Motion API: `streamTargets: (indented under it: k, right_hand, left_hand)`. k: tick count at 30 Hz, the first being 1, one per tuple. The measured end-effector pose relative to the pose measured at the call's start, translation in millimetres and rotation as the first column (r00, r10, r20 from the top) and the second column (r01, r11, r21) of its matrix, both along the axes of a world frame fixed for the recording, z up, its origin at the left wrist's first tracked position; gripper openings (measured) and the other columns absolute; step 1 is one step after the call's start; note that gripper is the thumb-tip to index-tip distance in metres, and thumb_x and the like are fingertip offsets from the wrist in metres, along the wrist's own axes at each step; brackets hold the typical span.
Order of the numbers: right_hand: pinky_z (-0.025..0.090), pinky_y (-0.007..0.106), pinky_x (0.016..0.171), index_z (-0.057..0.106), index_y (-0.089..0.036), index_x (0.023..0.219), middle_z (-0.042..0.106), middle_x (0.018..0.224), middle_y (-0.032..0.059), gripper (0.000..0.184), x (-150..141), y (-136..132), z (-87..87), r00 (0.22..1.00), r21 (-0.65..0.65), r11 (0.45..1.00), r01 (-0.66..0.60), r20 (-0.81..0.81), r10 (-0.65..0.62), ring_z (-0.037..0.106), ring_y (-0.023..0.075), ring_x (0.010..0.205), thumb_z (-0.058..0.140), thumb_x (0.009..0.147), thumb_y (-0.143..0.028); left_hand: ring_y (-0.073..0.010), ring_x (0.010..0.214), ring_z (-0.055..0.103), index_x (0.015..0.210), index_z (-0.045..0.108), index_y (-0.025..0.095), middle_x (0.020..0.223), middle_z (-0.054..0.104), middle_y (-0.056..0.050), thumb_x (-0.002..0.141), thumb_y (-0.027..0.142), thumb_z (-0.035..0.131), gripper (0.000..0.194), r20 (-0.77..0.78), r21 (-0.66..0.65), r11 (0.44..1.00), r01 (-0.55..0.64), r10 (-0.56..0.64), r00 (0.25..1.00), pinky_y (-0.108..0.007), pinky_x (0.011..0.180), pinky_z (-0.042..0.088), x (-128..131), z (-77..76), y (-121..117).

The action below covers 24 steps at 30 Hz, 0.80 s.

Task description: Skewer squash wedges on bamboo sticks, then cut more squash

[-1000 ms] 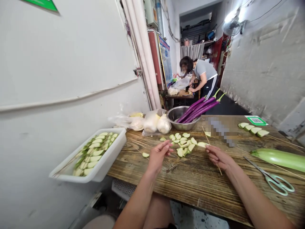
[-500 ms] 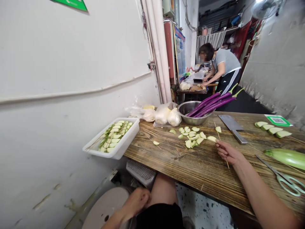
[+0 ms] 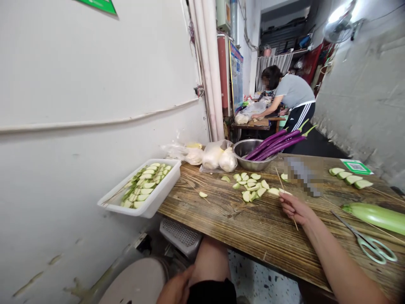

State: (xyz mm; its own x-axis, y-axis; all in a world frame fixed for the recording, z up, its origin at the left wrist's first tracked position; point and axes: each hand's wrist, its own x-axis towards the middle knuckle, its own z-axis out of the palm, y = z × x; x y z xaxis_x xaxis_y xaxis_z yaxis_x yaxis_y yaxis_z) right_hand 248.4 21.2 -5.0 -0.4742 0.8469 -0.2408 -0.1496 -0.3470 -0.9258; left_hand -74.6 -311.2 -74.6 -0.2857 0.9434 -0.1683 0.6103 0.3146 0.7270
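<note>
My right hand (image 3: pixel 294 207) is closed in a pinch on a thin wooden skewer (image 3: pixel 278 175) above the table. A pale green squash slice (image 3: pixel 274 191) is at its fingertips, against the skewer; whether it is pierced I cannot tell. More cut slices (image 3: pixel 253 185) lie in a loose heap just left of that hand. My left hand (image 3: pixel 175 288) is low at the bottom edge, beside my thigh, off the table; its fingers are mostly hidden.
A white tub (image 3: pixel 152 207) holds skewered slices at the left. Bagged pale vegetables (image 3: pixel 211 158) and a steel bowl (image 3: pixel 242 160) of purple eggplants (image 3: pixel 278 143) stand behind. Rightward lie a blurred cleaver (image 3: pixel 302 175), scissors (image 3: pixel 363 240) and a whole squash (image 3: pixel 376 214). A co-worker (image 3: pixel 294 90) bends over another table.
My left hand has left the slices and dropped below the table edge to beside my thigh. My right hand keeps its hold on the skewer. The view has swung left.
</note>
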Motion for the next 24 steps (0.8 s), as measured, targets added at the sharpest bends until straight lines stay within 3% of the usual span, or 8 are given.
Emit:
streamTargets:
  k: [4,8,10,13,16,19,21,24]
  right_hand:
    - [0.011,0.015,0.030,0.044,-0.018,0.065,0.027,0.039,-0.0129,0.032,-5.0,-7.4,3.8,0.997,0.022,0.998,-0.051,-0.050,0.052,0.017,-0.0004,0.030,0.065,0.069,-0.041]
    - [0.011,0.015,0.031,0.046,-0.016,0.068,0.039,0.048,-0.0104,0.031,-10.4,-17.5,13.9,0.992,0.071,0.993,-0.092,-0.083,0.098,0.020,-0.0020,0.031,0.066,0.069,-0.040]
    - [0.011,0.015,0.030,0.047,-0.016,0.067,0.042,0.050,-0.0098,0.032,-12.2,-21.1,16.9,0.993,0.088,0.992,-0.088,-0.077,0.095,0.021,-0.0024,0.031,0.067,0.068,-0.040]
    - [0.011,0.016,0.030,0.047,-0.016,0.066,0.044,0.050,-0.0098,0.033,-14.6,-23.5,16.7,0.998,0.097,0.995,-0.030,-0.050,0.035,0.023,-0.0018,0.029,0.068,0.064,-0.042]
    - [0.009,0.016,0.029,0.049,-0.017,0.068,0.040,0.043,-0.0112,0.034,-18.2,-23.1,13.5,0.998,0.101,0.992,0.069,-0.013,-0.068,0.021,-0.0006,0.028,0.069,0.062,-0.044]
    - [0.010,0.016,0.029,0.051,-0.017,0.070,0.040,0.044,-0.0104,0.033,-22.6,-22.0,11.6,0.985,0.147,0.975,0.167,0.027,-0.173,0.021,-0.0003,0.029,0.067,0.063,-0.046]
    - [0.014,0.016,0.030,0.054,-0.017,0.077,0.045,0.050,-0.0081,0.032,-25.5,-22.8,11.3,0.966,0.232,0.944,0.233,0.054,-0.252,0.024,0.0004,0.030,0.060,0.070,-0.048]
    - [0.021,0.017,0.032,0.055,-0.018,0.098,0.050,0.055,-0.0053,0.036,-30.2,-27.8,9.2,0.944,0.396,0.886,0.241,0.117,-0.309,0.031,0.0030,0.032,0.042,0.082,-0.048]
  left_hand:
    - [-0.0185,0.078,0.061,0.096,0.067,0.025,0.083,0.068,-0.004,0.076,0.030,0.048,0.028,0.111,0.243,0.960,0.140,-0.171,0.979,-0.029,0.080,0.045,38.8,68.2,90.0]
    - [-0.0193,0.092,0.058,0.101,0.064,0.020,0.099,0.065,-0.008,0.073,0.035,0.059,0.032,0.445,0.440,0.898,-0.019,-0.200,0.873,-0.031,0.087,0.043,85.1,106.0,191.7]
    - [-0.0192,0.092,0.058,0.104,0.062,0.018,0.099,0.064,-0.010,0.071,0.037,0.061,0.037,0.617,0.374,0.927,-0.034,-0.221,0.755,-0.033,0.084,0.045,108.7,110.6,232.1]
    - [-0.0170,0.086,0.060,0.100,0.062,0.015,0.094,0.064,-0.009,0.071,0.036,0.063,0.036,0.774,0.252,0.965,0.068,-0.243,0.585,-0.034,0.080,0.047,138.3,107.4,269.3]
    - [-0.0149,0.081,0.061,0.098,0.062,0.013,0.088,0.065,-0.007,0.066,0.027,0.069,0.035,0.814,0.200,0.972,0.127,-0.237,0.530,-0.033,0.080,0.049,153.1,100.4,285.4]
    - [-0.0139,0.076,0.062,0.093,0.062,0.011,0.084,0.066,-0.008,0.065,0.020,0.070,0.030,0.858,0.150,0.978,0.147,-0.203,0.471,-0.031,0.078,0.050,151.2,95.2,296.7]
    - [-0.0144,0.077,0.063,0.092,0.061,0.010,0.086,0.066,-0.009,0.067,0.016,0.068,0.026,0.907,0.130,0.984,0.126,-0.169,0.385,-0.030,0.077,0.052,142.6,93.4,306.2]
    - [-0.0163,0.083,0.064,0.092,0.059,0.011,0.087,0.066,-0.010,0.072,0.013,0.063,0.020,0.970,0.103,0.994,-0.021,-0.095,0.223,-0.028,0.076,0.052,123.2,92.0,321.9]
